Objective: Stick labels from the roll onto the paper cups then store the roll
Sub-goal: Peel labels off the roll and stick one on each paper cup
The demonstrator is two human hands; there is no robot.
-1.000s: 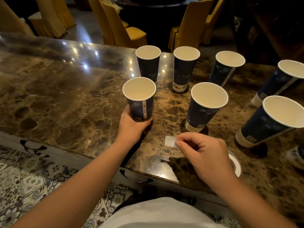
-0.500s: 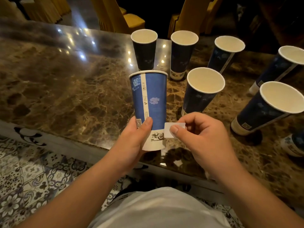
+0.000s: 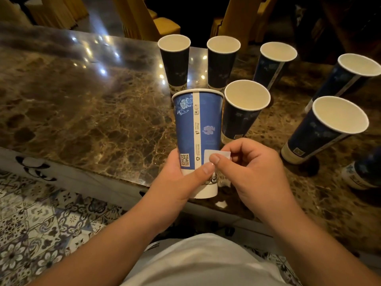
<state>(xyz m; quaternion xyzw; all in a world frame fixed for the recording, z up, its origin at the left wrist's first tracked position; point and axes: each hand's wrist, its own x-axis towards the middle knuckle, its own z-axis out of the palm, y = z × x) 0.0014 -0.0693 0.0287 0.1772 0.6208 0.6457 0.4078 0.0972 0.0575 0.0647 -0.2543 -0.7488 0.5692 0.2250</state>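
Observation:
My left hand (image 3: pixel 181 182) grips a tall blue paper cup (image 3: pixel 203 124) by its base and holds it upright above the table's near edge. My right hand (image 3: pixel 253 168) pinches a small white label (image 3: pixel 208 155) between thumb and forefinger, and the label lies against the cup's lower side, right of the white seam. The label roll is hidden behind my right hand.
Several more dark blue cups stand upright on the brown marble table (image 3: pixel 92 112), from the cup at the back (image 3: pixel 175 65) round to the cup on the right (image 3: pixel 327 129). Yellow covered chairs (image 3: pixel 144 19) stand beyond the table. Patterned floor tiles lie at lower left.
My left hand lifted the cup off the table and brought it towards me. My right hand carried the label up from the tabletop to the cup's lower side.

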